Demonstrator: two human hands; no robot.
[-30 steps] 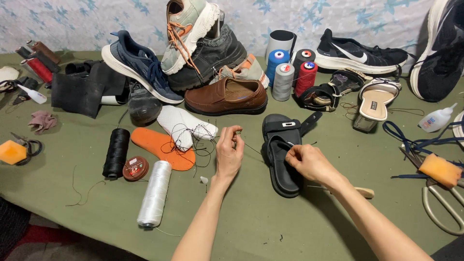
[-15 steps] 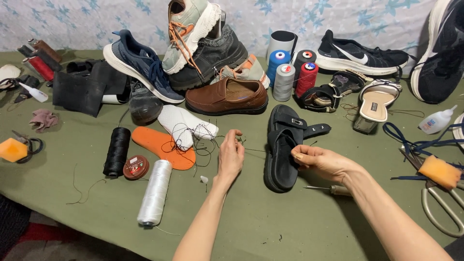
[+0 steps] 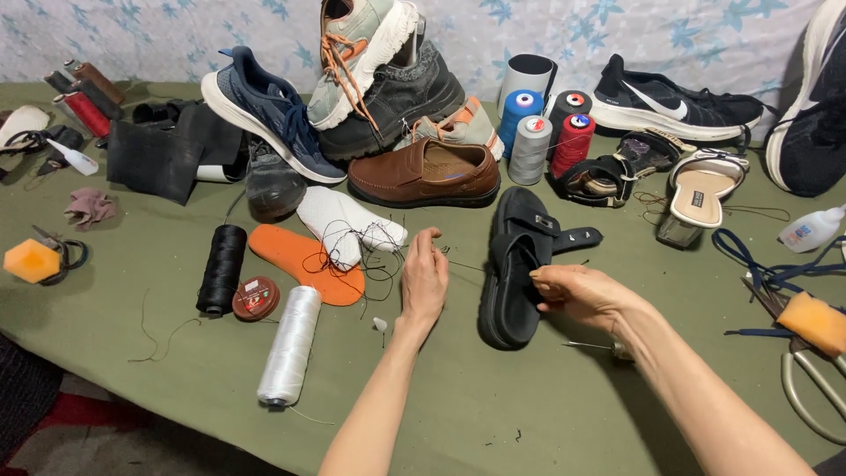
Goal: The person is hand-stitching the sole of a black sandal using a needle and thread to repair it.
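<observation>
My left hand (image 3: 425, 280) pinches a thin dark thread (image 3: 465, 264) above the green table. The thread runs right to a black sandal (image 3: 520, 264) lying sole-down in the middle. At the sandal's right edge, where the thread ends, my right hand (image 3: 582, 295) has its fingertips pinched together. Whether it also grips the sandal is hidden by the fingers. A small awl (image 3: 602, 347) lies on the cloth under my right wrist.
Left of my left hand lie white insoles (image 3: 339, 222), an orange insole (image 3: 295, 256), a tangle of thread, a black spool (image 3: 222, 267) and a white spool (image 3: 289, 345). Several shoes and thread cones are piled at the back. Scissors (image 3: 815, 383) and an orange block (image 3: 815, 322) sit at the right.
The sandal has been turned and shifted slightly away from me, and my right hand has followed it to its right edge. My left hand has barely moved.
</observation>
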